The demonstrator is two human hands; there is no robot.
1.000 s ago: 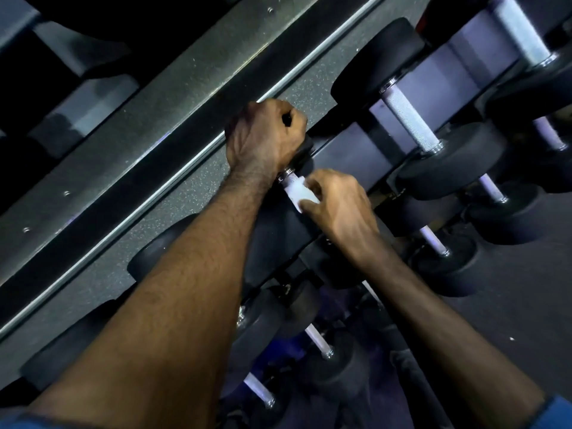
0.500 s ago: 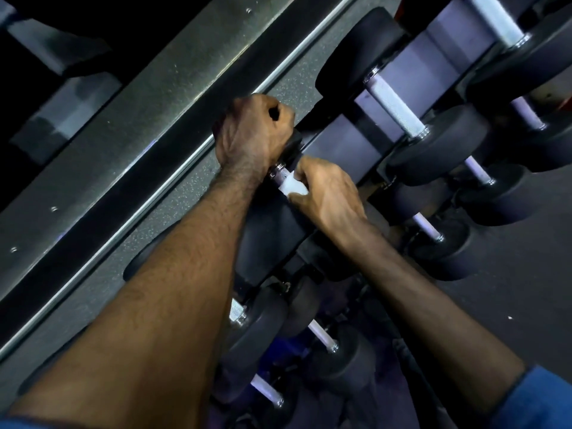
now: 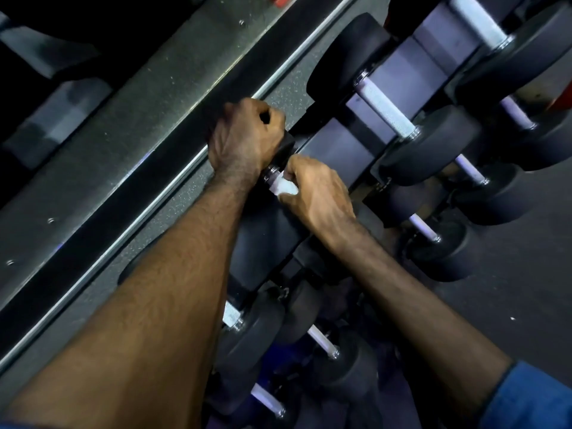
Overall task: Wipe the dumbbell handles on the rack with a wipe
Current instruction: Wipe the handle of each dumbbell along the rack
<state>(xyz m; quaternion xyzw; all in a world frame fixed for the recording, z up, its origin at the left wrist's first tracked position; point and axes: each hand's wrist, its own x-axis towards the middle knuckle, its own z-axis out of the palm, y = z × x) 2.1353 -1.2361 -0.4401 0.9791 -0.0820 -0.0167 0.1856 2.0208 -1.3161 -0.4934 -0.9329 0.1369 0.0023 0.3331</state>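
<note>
A black dumbbell lies on the top tier of the rack (image 3: 399,78), and its far head (image 3: 286,147) is gripped by my left hand (image 3: 244,137). My right hand (image 3: 315,193) is wrapped round that dumbbell's handle with a white wipe (image 3: 283,187) under the fingers. A short bit of bare metal handle (image 3: 272,176) shows between the two hands. The rest of the handle is hidden under my right hand.
Another dumbbell with a knurled silver handle (image 3: 385,111) sits next to it on the top tier, with one more further right (image 3: 479,20). Several smaller dumbbells (image 3: 424,227) fill the lower tiers. A speckled floor strip and a metal rail (image 3: 173,181) run along the left.
My right hand with the wipe has slid along the handle toward the far head, closing on my left hand. The view has shifted slightly.
</note>
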